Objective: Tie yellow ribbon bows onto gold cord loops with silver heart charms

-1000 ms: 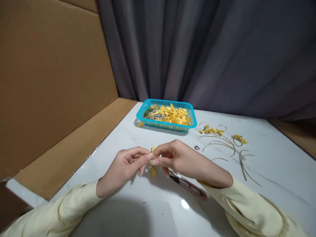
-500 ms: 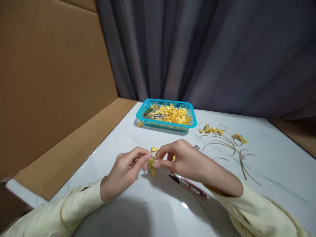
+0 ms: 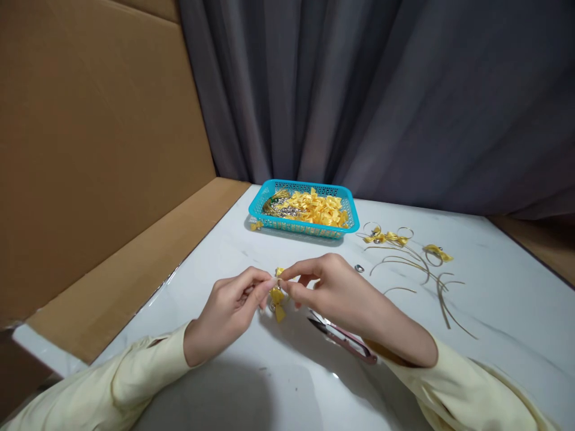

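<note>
The left hand [image 3: 228, 308] pinches the yellow bow [image 3: 277, 297], which hangs between the hands, nearer the left, its long axis running toward the wearer. The right hand's [image 3: 331, 293] thumb and finger meet it narrowly, grip unclear; no writing is readable.

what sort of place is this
Probably a small craft workspace, at home or in a workshop: a blue basket of yellow bows, snips and loose gold-coloured strands share a white table.
</note>
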`<action>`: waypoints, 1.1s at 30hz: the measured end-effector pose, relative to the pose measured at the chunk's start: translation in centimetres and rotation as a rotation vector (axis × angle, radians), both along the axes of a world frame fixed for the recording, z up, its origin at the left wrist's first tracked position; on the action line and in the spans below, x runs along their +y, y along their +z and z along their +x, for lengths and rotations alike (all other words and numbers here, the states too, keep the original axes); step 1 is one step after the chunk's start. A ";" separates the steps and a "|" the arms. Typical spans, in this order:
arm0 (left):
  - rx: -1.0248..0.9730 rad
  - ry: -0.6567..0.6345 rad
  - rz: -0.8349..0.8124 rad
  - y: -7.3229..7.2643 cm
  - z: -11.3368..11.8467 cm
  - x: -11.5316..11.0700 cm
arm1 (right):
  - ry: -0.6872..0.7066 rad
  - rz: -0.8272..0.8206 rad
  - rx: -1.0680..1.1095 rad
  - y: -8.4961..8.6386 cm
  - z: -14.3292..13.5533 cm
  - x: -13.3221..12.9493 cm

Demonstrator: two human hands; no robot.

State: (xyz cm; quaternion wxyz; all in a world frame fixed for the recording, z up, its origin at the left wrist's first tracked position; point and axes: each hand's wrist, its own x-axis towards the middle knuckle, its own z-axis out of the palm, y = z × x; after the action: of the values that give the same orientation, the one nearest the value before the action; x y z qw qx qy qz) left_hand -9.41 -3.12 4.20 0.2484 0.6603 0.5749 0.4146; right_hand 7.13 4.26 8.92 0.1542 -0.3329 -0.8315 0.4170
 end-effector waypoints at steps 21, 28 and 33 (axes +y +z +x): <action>-0.398 -0.051 -0.331 2.0 -0.2 0.6 | 0.104 0.664 0.147 -2.1 -0.4 -1.2; -0.375 -0.004 -0.340 1.6 -0.3 0.8 | 0.084 0.584 0.186 -2.0 -0.4 -1.0; -0.075 0.065 -0.089 0.7 -0.4 0.3 | 0.041 0.497 0.151 -1.7 -0.4 -0.9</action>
State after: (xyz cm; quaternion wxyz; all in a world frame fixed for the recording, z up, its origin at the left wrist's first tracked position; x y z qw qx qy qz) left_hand -9.85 -2.82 4.91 0.2852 0.6135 0.6041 0.4211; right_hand 6.76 3.38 7.18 0.2847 -0.2359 -0.9010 0.2268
